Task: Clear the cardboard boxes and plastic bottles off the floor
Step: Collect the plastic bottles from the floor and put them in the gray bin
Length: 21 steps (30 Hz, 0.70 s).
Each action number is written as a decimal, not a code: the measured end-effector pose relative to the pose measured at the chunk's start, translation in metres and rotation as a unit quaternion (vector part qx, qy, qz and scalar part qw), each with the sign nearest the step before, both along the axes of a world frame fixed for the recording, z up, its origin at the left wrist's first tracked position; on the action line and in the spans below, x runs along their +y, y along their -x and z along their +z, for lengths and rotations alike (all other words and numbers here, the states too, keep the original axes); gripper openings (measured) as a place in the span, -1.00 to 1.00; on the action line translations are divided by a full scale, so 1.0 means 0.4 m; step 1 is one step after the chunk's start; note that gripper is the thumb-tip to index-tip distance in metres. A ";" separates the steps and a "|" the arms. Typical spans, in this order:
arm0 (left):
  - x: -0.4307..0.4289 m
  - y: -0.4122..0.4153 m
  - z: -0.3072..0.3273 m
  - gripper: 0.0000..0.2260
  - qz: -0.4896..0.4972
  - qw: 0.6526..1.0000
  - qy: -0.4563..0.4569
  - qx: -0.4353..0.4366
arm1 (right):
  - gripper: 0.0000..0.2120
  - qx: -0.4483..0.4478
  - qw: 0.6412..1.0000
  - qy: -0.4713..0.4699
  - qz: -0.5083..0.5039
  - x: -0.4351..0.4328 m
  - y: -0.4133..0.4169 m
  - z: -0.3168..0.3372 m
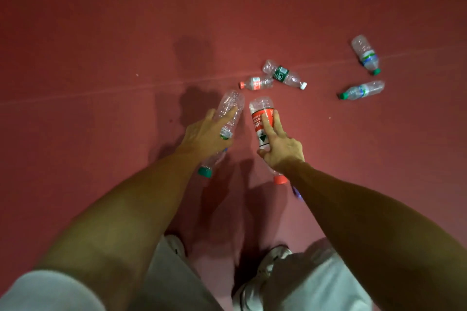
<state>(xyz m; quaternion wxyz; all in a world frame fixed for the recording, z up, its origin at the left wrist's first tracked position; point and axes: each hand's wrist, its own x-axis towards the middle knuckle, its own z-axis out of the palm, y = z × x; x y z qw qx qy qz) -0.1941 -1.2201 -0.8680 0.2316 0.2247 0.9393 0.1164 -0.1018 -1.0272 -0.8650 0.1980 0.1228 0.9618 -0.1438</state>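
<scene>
As both grips clasp, clear bottle, red-labelled bottle

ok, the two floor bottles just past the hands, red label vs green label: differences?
Label: the red-label bottle has a red band, the green-label bottle a dark green one. Cap: red on the red-label bottle, white on the green-label bottle. Pose: the red-label bottle's cap points picture-left, the green-label bottle's lower right. Shared: both clear plastic, lying sideways on the red floor.
</scene>
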 end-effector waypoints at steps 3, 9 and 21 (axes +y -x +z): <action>-0.063 0.013 0.252 -0.21 0.042 0.998 -0.040 -0.024 | -0.16 -0.004 0.999 -0.005 0.034 -0.033 0.035 0.264; -0.260 0.035 0.727 -0.25 0.097 0.995 -0.032 0.006 | -0.14 -0.001 0.993 -0.019 0.119 -0.199 0.148 0.727; -0.859 0.187 1.174 -0.23 0.274 0.955 -0.033 0.109 | -0.22 0.137 0.959 0.035 0.244 -0.830 0.438 1.166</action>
